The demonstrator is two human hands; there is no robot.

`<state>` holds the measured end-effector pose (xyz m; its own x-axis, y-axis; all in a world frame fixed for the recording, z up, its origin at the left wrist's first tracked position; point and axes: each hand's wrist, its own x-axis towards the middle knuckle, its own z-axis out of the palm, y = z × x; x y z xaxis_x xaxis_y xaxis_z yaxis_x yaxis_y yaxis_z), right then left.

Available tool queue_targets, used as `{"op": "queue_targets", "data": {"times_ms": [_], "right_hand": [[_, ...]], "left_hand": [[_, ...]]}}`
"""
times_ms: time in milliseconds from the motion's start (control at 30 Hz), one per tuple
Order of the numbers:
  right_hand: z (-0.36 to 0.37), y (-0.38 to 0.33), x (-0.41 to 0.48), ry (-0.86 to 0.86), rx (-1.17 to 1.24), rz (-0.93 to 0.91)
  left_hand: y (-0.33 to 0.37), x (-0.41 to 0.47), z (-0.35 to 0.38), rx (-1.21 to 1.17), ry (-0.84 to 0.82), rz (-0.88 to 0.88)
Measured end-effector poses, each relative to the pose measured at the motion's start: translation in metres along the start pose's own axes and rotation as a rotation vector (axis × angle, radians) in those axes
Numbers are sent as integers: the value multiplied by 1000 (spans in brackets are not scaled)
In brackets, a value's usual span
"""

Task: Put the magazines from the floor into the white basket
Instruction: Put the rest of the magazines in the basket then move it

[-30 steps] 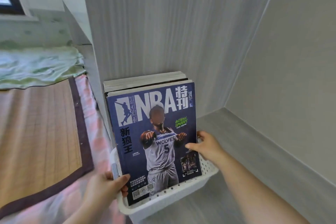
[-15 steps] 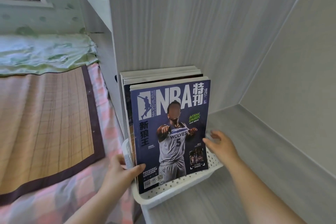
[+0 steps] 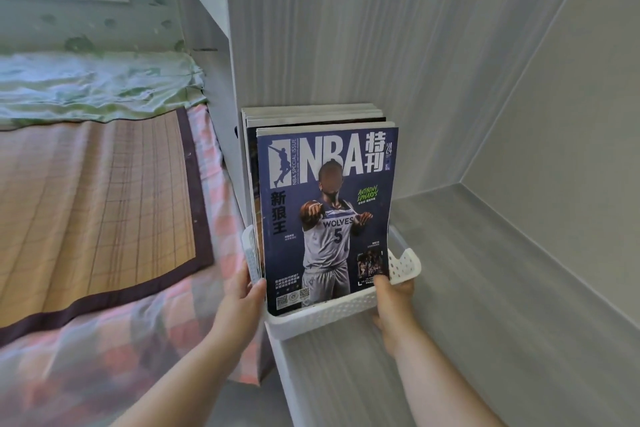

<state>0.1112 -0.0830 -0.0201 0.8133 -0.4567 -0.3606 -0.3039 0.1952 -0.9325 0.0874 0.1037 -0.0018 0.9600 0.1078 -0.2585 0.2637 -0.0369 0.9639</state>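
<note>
The magazines (image 3: 325,218) stand upright in the white basket (image 3: 332,314) at the shelf's (image 3: 485,288) left front corner; their lower edges are hidden. The left hand (image 3: 242,298) grips the basket's left wall. The right hand (image 3: 393,295) apparently grips the front right corner, fingers concealed.

One white basket (image 3: 346,310) holds at least four upright magazines (image 3: 329,211); the exact number cannot be told. Two hands: left hand (image 3: 242,298), right hand (image 3: 393,298).

Both hands, left hand (image 3: 242,295) and right hand (image 3: 393,295), grip the white basket (image 3: 325,314) holding upright magazines (image 3: 325,211).
</note>
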Motion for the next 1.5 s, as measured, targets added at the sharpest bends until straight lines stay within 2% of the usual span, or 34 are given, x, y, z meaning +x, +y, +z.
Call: {"op": "queue_targets", "data": {"times_ms": [100, 400, 967, 1100, 1500], "right_hand": [[6, 1, 4, 56, 23, -25], [19, -2, 29, 57, 38, 16], [29, -19, 55, 11, -30, 81], [28, -19, 54, 6, -36, 84], [30, -18, 47, -8, -36, 91]], "left_hand": [[-3, 6, 5, 65, 50, 21], [0, 31, 13, 57, 132, 24], [5, 50, 16, 59, 143, 44], [15, 49, 12, -26, 130, 42], [17, 39, 4, -51, 90, 58]]}}
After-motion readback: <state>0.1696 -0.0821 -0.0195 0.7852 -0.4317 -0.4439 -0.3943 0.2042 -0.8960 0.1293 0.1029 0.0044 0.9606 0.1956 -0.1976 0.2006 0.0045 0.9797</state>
